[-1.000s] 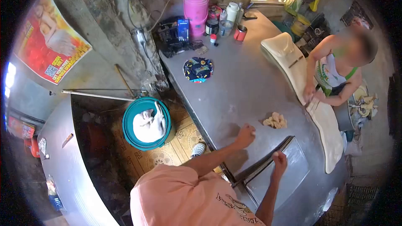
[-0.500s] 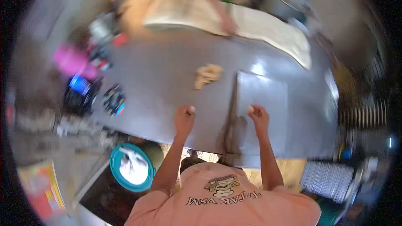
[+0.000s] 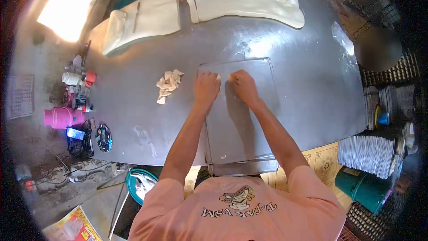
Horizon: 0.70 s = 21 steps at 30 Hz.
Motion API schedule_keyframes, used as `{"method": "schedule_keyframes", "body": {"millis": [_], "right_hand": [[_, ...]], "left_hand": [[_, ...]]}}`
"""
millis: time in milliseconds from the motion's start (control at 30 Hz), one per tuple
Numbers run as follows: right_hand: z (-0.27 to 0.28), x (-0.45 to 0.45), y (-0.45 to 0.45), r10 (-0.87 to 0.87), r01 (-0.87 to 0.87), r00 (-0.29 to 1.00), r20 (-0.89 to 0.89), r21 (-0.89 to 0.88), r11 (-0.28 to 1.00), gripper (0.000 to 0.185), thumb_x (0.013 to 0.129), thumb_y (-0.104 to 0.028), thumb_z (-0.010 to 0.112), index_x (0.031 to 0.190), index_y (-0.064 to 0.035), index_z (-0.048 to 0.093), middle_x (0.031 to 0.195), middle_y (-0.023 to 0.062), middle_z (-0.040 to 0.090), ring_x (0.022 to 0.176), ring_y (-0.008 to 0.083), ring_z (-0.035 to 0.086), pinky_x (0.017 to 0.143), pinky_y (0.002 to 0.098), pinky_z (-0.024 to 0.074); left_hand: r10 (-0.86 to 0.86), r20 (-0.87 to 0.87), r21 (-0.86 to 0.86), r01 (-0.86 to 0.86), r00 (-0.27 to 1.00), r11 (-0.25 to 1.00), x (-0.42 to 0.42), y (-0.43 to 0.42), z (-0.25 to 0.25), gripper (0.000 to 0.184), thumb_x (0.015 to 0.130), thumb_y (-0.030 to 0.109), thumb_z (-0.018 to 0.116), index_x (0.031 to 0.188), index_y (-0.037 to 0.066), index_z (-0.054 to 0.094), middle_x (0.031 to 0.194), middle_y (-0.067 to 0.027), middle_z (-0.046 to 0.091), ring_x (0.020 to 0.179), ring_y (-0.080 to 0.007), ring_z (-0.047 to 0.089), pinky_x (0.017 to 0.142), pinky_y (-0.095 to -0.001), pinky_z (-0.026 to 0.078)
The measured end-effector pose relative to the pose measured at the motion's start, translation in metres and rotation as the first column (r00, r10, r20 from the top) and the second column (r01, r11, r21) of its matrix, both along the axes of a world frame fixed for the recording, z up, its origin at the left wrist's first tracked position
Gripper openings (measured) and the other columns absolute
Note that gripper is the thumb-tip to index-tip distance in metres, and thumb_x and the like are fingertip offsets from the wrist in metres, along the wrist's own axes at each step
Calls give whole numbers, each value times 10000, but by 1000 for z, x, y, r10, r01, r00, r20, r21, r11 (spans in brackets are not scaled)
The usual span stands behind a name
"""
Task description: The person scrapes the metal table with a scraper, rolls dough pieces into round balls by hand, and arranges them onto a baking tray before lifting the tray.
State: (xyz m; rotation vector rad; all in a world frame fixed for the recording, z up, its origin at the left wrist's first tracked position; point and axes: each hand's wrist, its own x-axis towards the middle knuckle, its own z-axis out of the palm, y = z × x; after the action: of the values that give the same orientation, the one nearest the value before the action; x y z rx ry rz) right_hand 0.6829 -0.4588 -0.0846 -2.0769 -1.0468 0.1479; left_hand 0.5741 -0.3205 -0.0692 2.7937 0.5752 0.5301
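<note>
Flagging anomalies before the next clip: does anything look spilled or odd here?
Mildly: whitish smears mark the smooth grey tabletop beside the person's left forearm, like residue of something. Also, a loose heap of crumpled, pale dough-like strips lies apart from the large cream-coloured dough slabs; it may just be scraps.

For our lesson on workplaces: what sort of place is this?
Probably a small bakery: there are long slabs of pale dough, a shallow tray, and what look like stacked trays.
</note>
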Motion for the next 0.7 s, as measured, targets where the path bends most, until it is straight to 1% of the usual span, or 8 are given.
{"method": "schedule_keyframes", "body": {"millis": [167, 333, 400, 467, 500, 567, 600, 700], "right_hand": [[-9, 41, 11, 1, -9, 993, 117, 70, 997, 254, 814, -271, 635, 974, -78, 673, 984, 140, 630, 1017, 329, 557, 874, 411, 453], [-8, 112, 38, 180, -161, 982, 64, -227, 960, 324, 914, -322, 519, 967, -34, 658, 1008, 184, 640, 954, 349, 590, 857, 429, 450], [-30, 135, 45, 350, -304, 932, 91, -326, 895, 397, 926, -364, 485, 884, -10, 658, 869, 213, 637, 836, 391, 589, 747, 469, 450], [-23, 140, 46, 359, -329, 933, -19, -447, 832, 559, 945, -477, 407, 828, 18, 639, 813, 255, 619, 801, 413, 581, 714, 474, 430], [-46, 154, 50, 358, -316, 933, 28, -411, 855, 618, 935, -534, 391, 831, 24, 633, 825, 268, 618, 822, 422, 582, 742, 463, 435], [-37, 151, 54, 337, -300, 941, -13, -489, 819, 641, 950, -536, 341, 896, 19, 656, 879, 266, 626, 918, 429, 583, 796, 470, 440], [-34, 153, 51, 342, -301, 939, -28, -544, 783, 644, 952, -533, 335, 918, 22, 659, 902, 271, 629, 937, 439, 579, 818, 477, 439], [-54, 166, 36, 371, -272, 923, 104, -503, 820, 649, 951, -531, 335, 902, 30, 659, 895, 285, 627, 920, 456, 576, 828, 489, 434]], "left_hand": [[33, 132, -66, -25, 991, 997, -31, -46, 31, 455, 728, 286, 695, 1123, 91, 585, 1159, -145, 518, 1046, -328, 497, 887, -449, 371], [-16, 288, -351, 121, 958, 929, -172, -168, 30, 316, 713, 187, 739, 937, 54, 560, 865, -98, 563, 843, -262, 566, 753, -440, 445], [550, -67, -723, -421, 832, 548, -234, -212, 13, 282, 748, 208, 738, 849, 56, 524, 827, -82, 555, 788, -197, 572, 696, -383, 463], [793, -288, -853, -521, 538, 43, -293, -235, -35, 251, 786, 225, 716, 832, 65, 529, 787, -43, 542, 764, -164, 568, 656, -340, 471], [830, -274, -856, -517, 486, 20, -311, -246, -43, 251, 786, 225, 716, 832, 65, 529, 787, -43, 542, 764, -164, 568, 656, -340, 471], [682, -272, -913, 41, 679, -406, -326, -275, -75, 191, 818, 166, 645, 933, 37, 563, 859, -73, 587, 819, -187, 587, 720, -325, 491], [652, -353, -662, 314, 671, -681, -326, -292, -103, 198, 837, 125, 598, 1001, 16, 580, 910, -97, 613, 853, -204, 599, 759, -315, 502], [653, -216, -734, 320, 726, -599, -281, -275, -56, 278, 831, 59, 575, 1106, 12, 581, 1046, -139, 618, 929, -237, 602, 802, -302, 503]]}}
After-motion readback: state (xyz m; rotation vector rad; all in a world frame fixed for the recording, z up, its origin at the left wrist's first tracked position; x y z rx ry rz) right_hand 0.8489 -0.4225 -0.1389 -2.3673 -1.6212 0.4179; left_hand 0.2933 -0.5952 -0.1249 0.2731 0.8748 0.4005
